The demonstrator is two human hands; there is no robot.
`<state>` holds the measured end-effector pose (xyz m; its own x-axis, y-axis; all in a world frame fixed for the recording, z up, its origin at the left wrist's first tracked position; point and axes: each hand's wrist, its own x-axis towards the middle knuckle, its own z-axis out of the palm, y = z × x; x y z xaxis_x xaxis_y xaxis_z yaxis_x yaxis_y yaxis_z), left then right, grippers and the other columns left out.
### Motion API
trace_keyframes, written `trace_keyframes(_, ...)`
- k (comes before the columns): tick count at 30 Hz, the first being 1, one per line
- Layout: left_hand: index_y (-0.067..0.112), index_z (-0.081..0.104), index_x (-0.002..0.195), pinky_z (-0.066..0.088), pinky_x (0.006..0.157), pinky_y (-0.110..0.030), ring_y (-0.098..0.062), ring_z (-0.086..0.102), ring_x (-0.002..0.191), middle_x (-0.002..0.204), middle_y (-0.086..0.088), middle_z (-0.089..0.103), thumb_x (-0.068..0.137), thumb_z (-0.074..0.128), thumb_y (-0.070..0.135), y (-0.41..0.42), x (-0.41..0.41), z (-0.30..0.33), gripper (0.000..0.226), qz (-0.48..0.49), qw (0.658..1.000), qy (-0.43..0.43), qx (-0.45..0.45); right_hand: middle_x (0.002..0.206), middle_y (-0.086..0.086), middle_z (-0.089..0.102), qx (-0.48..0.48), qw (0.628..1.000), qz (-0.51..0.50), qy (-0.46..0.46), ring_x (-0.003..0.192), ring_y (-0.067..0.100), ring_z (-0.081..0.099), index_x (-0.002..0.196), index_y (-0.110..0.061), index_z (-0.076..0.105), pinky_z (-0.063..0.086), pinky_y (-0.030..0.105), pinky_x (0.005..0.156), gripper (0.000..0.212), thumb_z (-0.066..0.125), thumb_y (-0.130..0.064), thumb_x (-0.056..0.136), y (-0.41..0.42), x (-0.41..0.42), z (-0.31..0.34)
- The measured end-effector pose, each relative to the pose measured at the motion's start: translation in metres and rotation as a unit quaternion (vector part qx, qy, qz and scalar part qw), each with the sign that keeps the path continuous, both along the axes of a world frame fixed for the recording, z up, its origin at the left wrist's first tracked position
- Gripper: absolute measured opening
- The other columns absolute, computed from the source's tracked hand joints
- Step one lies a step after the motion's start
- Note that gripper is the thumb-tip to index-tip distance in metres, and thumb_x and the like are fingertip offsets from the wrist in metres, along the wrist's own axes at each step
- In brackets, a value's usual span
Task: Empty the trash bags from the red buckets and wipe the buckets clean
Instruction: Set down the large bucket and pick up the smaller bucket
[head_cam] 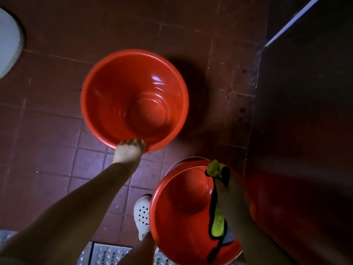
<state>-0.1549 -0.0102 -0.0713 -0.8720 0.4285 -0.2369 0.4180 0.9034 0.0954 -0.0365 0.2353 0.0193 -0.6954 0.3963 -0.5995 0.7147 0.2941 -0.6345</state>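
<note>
A red bucket (114,96) stands on the tiled floor in the middle of the view, with no bag inside it. My left hand (129,150) grips its near rim, fingers curled over the edge. A second red bucket (177,211) is at the lower right, also without a bag, and it has a thin metal handle at its far rim. My right hand (222,183) is at that bucket's far right rim and holds a yellow-green cloth with black edging (217,220), which hangs down along my forearm.
The floor is dark red tile (47,150). A dark partition wall (305,131) fills the right side. A white fixture (7,43) shows at the upper left. My foot in a white perforated shoe (142,213) stands beside the near bucket. A metal grate (107,254) lies at the bottom.
</note>
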Motion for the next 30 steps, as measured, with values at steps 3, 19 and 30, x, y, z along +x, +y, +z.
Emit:
trace_keyframes(3, -0.001, 0.068, 0.078, 0.054, 0.059, -0.041, -0.037, 0.066, 0.064, 0.072, -0.022, 0.066, 0.052, 0.077, -0.007, 0.005, 0.006, 0.013, 0.028, 0.006, 0.999, 0.033, -0.006, 0.099, -0.036, 0.060, 0.019, 1.000, 0.010, -0.002, 0.094, -0.019, 0.053, 0.087, -0.044, 0.062, 0.038, 0.014, 0.076, 0.035, 0.053, -0.010, 0.092, 0.002, 0.003, 0.005)
trace_keyframes(19, 0.021, 0.046, 0.072, 0.043, 0.057, -0.024, -0.021, 0.061, 0.074, 0.076, 0.000, 0.060, 0.079, 0.052, 0.015, 0.053, 0.113, 0.074, 0.010, 0.269, 0.878, -0.393, 0.053, 0.093, -0.005, 0.062, 0.088, 0.990, 0.026, -0.107, 0.085, 0.018, 0.061, 0.099, -0.028, 0.057, 0.041, 0.028, 0.068, 0.011, 0.050, -0.034, 0.095, 0.012, 0.043, 0.075)
trace_keyframes(30, 0.022, 0.037, 0.062, 0.029, 0.050, -0.028, -0.031, 0.059, 0.072, 0.070, -0.006, 0.062, 0.075, 0.064, 0.016, -0.002, 0.084, 0.335, 0.031, 0.224, 0.921, -0.286, 0.142, 0.121, 0.001, 0.064, 0.114, 0.993, 0.006, -0.032, 0.109, 0.029, 0.059, 0.123, -0.032, 0.056, 0.043, 0.032, 0.079, 0.030, 0.053, -0.039, 0.094, -0.012, 0.054, 0.294)
